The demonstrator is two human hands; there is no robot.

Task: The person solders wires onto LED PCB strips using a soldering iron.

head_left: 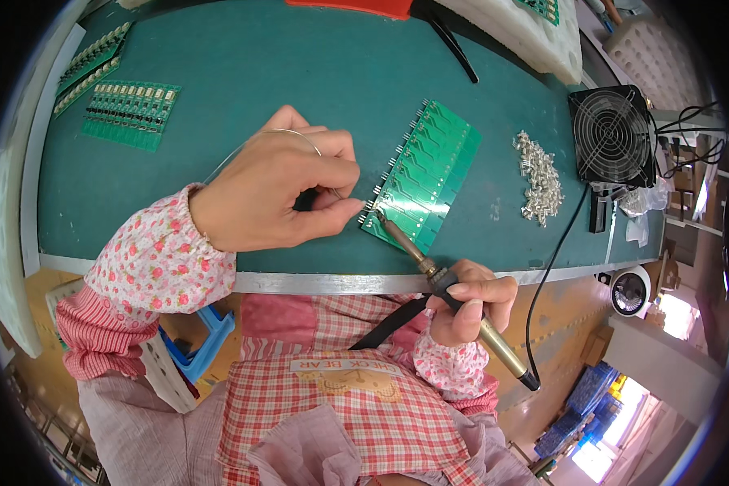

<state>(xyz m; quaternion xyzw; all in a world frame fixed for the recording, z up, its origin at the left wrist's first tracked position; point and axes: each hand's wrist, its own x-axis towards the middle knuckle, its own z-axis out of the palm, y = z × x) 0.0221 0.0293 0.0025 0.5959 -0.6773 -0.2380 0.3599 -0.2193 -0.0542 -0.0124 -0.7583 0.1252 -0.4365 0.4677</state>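
apron: nearest of all, the red-checked apron [259, 425] on the person seated at the green worktop [235, 73].
far left: a few populated circuit boards [97, 66] lie overlapped, with another flat board [131, 113] just below them.
below the worktop: a blue stool [206, 344] shows beside the person's left sleeve.
left hand: the left hand [283, 190] is curled, pinching a thin silvery wire [227, 160] that arcs over its back; thumb and forefinger are close to the board's pins.
board in work: the green board [429, 174] lies slantwise on the worktop between the hands, a row of pins along its left edge.
iron: the soldering iron [417, 257] leans up and left, its tip at the board's near left corner.
right hand: the right hand [474, 300] is wrapped around the iron's handle, fingertips pressed in.
right side: a heap of small silvery parts [540, 182], then a black fan [613, 136] with a wire grille.
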